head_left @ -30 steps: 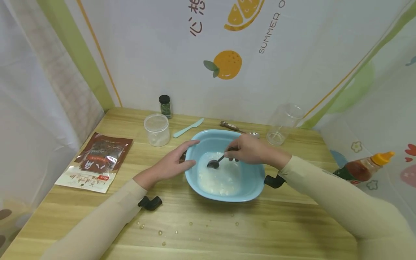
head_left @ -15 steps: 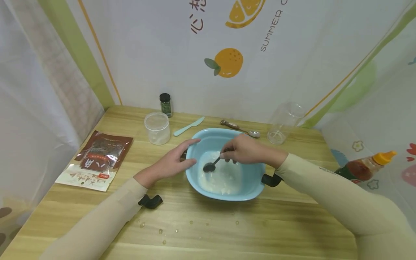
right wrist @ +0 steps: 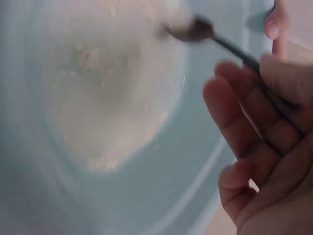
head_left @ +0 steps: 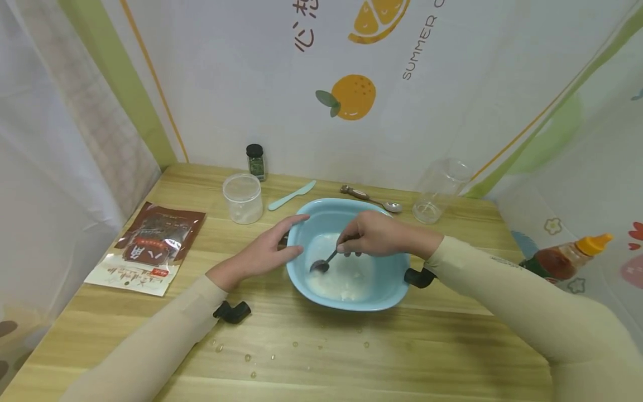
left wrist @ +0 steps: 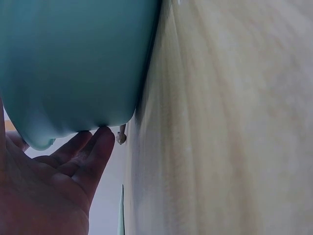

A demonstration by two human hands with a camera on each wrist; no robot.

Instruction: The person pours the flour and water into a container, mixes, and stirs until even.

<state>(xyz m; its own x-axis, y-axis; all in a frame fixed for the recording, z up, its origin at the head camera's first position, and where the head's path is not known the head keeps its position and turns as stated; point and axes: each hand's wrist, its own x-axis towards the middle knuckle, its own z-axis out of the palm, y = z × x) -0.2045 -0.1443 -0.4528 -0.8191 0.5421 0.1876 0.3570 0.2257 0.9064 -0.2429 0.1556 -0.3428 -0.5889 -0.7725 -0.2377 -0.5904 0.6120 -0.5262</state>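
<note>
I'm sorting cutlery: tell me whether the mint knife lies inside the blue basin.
No, the mint knife lies on the table, outside the blue basin.

Left of the left hand [head_left: 261, 248], bare tabletop [head_left: 213, 234] leaves passage before the pouch [head_left: 148, 248]. Beyond it, the tub [head_left: 243, 201] and knife [head_left: 292, 195] obstruct a low path; the bowl [head_left: 321, 215] closes off its right. Beyond the right hand [head_left: 377, 232], a metal spoon [head_left: 361, 195] and tall cup [head_left: 438, 195] stand in the way. Nearer the body than both hands lies broad room, dotted with droplets [head_left: 248, 358].
</note>
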